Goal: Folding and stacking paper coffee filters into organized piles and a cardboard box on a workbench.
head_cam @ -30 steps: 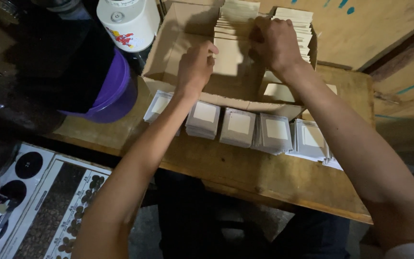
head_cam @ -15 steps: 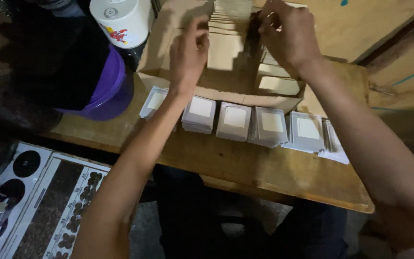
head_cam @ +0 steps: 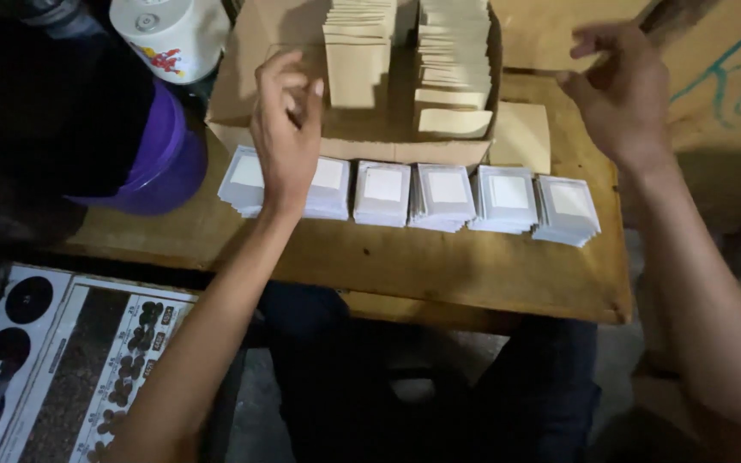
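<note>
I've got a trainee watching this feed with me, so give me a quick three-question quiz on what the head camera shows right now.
1. True or false: the left hand grips one of the tan envelopes.
2. How many white packet stacks lie in the row on the wooden table?
A. three B. six C. nine
3. What holds the tan envelopes?

Key
1. False. The left hand hovers empty by the cardboard box; the right hand is also empty, fingers spread.
2. B, six; the left hand partly covers the first two.
3. The cardboard box, where they stand in two rows.
</note>
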